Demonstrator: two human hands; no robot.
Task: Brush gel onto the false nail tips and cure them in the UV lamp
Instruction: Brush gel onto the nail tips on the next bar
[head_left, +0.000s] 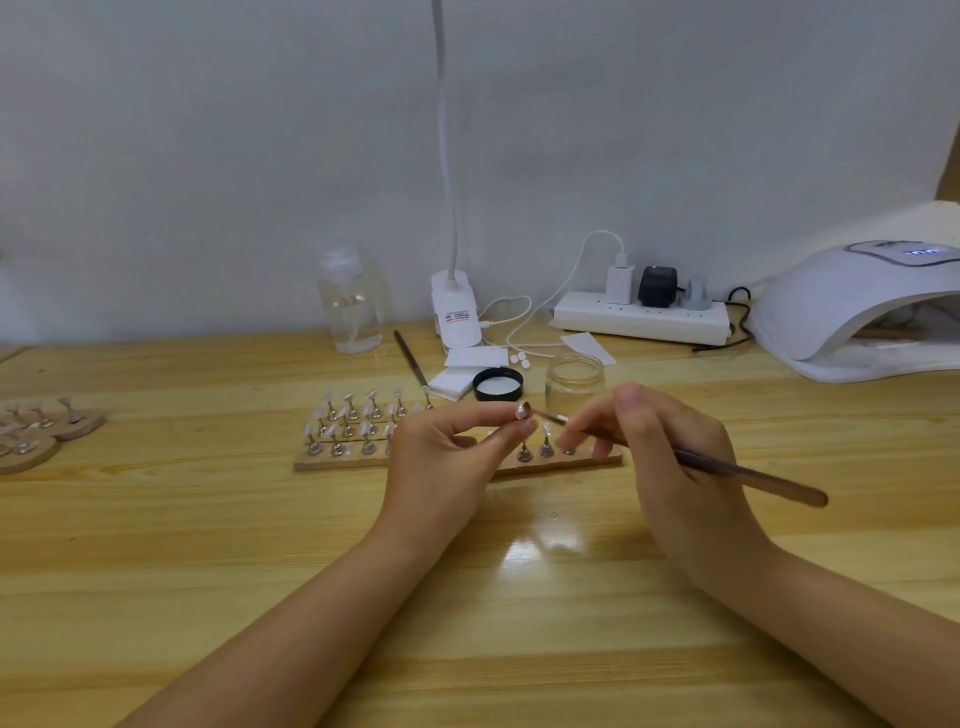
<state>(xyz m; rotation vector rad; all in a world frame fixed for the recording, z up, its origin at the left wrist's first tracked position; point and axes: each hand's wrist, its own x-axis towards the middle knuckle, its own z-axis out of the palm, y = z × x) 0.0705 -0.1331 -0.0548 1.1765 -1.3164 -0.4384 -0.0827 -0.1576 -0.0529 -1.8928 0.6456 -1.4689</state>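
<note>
My left hand (447, 457) pinches a small stand with a false nail tip (521, 411) between thumb and fingertips, lifted above the wooden rack (332, 461). My right hand (654, 457) grips a brown gel brush (748, 474), and its bristle end touches the held nail tip. Several more nail tips on metal stands (348, 421) sit in rows on the rack, partly hidden behind both hands. A small clear glass jar (574, 384) stands open behind my hands, its black lid (497, 384) lying beside it. The white UV lamp (852, 312) sits at the far right, display lit.
A second brush (410, 361) lies behind the rack. A clear liquid bottle (353, 304), a white clip lamp base (456, 314), white wipes (475, 358) and a power strip (641, 317) with cables line the wall. Round wooden holders with tips (36, 428) sit at the left edge.
</note>
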